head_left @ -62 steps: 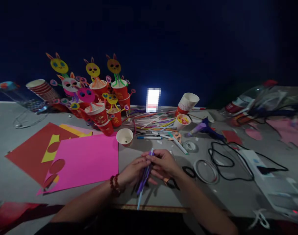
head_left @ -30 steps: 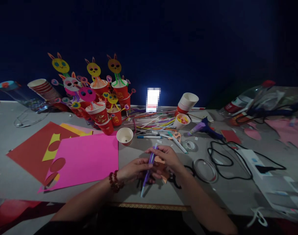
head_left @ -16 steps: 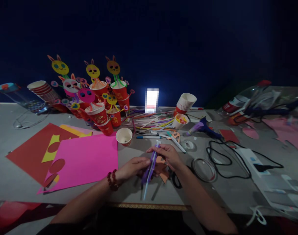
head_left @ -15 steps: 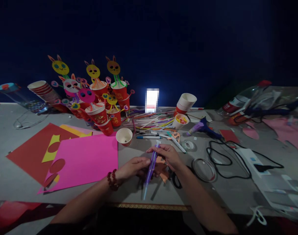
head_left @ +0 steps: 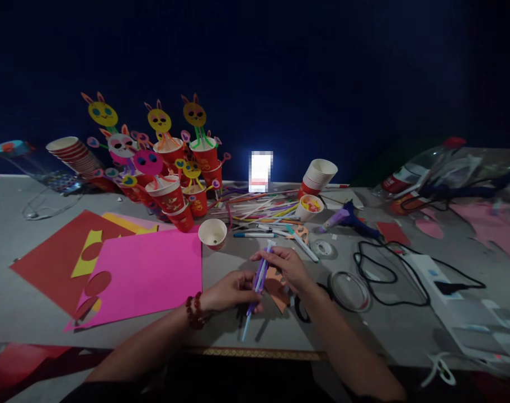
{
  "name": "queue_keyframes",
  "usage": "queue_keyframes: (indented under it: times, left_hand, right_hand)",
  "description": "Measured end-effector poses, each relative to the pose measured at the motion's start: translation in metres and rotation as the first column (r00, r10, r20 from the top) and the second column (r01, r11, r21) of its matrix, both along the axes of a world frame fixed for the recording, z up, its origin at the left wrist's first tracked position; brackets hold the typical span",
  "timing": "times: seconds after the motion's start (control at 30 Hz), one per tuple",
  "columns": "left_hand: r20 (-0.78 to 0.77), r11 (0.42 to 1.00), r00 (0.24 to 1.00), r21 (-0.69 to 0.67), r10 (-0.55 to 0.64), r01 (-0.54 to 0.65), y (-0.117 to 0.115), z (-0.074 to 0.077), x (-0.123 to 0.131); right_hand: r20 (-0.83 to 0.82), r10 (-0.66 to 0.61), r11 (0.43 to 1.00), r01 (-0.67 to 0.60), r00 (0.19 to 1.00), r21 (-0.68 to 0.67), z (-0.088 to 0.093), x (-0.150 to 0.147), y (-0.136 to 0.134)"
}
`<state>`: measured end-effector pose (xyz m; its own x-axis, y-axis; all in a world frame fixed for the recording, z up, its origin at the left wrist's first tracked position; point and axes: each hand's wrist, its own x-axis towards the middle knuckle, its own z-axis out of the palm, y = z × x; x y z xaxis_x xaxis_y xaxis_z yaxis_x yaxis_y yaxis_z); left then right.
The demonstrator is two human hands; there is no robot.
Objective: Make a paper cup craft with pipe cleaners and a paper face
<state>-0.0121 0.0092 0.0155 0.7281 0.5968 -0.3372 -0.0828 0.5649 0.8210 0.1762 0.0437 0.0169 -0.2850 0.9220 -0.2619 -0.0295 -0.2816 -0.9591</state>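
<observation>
Pinching the sticks over the tabletop, the nearly closed left hand and right hand partly hide them, with half-covered orange paper at their four o'clock and a cup at ten.

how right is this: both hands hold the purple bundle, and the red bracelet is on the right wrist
Not quite: the red bracelet is on the wrist of the left hand, not the right hand, as the head view shows. Both hands do hold the purple bundle.
</observation>
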Motion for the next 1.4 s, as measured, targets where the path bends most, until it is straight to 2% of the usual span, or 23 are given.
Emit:
queue_keyframes:
  times: [0.2, 0.47, 0.7, 0.93, 1.0, 1.1, 1.2, 1.27, 1.4]
  left_hand:
    - [0.007, 1.000, 1.000, -0.002, -0.021, 0.021, -0.002, -0.001, 0.004]
    - [0.020, 0.996, 0.996, 0.016, -0.085, 0.084, -0.009, -0.011, 0.007]
    - [0.025, 0.999, 0.998, 0.010, -0.052, 0.052, -0.005, -0.008, 0.006]
    - [-0.021, 0.994, 0.997, 0.076, -0.073, 0.075, -0.010, -0.003, 0.006]
    - [0.033, 0.995, 0.999, 0.102, -0.018, 0.015, -0.009, 0.001, 0.006]
    - [0.110, 0.970, 0.974, 0.120, 0.198, -0.210, -0.005, 0.002, 0.007]
    - [0.047, 0.913, 0.925, 0.147, 0.377, -0.380, -0.001, -0.005, 0.006]
    - [0.008, 0.903, 0.913, 0.144, 0.408, -0.404, 0.001, -0.009, 0.006]
    - [0.023, 0.920, 0.923, 0.070, 0.385, -0.386, 0.001, -0.009, 0.006]
  right_hand:
    - [-0.013, -0.034, 0.996, 0.035, 0.999, 0.081, 0.002, -0.005, -0.003]
    - [-0.008, 0.000, 0.999, 0.001, 1.000, 0.053, 0.003, -0.007, -0.004]
    - [-0.049, -0.082, 0.997, 0.081, 0.995, -0.010, 0.005, -0.005, -0.002]
    - [-0.042, -0.043, 0.999, 0.044, 0.998, 0.005, 0.002, 0.001, 0.000]
    - [-0.048, -0.050, 0.999, 0.051, 0.998, 0.014, 0.001, 0.003, 0.001]
    - [-0.083, -0.020, 0.999, 0.022, 0.996, 0.025, 0.003, 0.000, 0.000]
    - [-0.113, 0.023, 1.000, -0.022, 0.993, 0.013, 0.006, -0.008, -0.004]
    - [-0.120, 0.023, 0.999, -0.026, 0.993, -0.022, 0.006, -0.013, -0.006]
    - [-0.156, 0.019, 0.996, -0.033, 0.988, -0.085, 0.001, -0.015, -0.008]
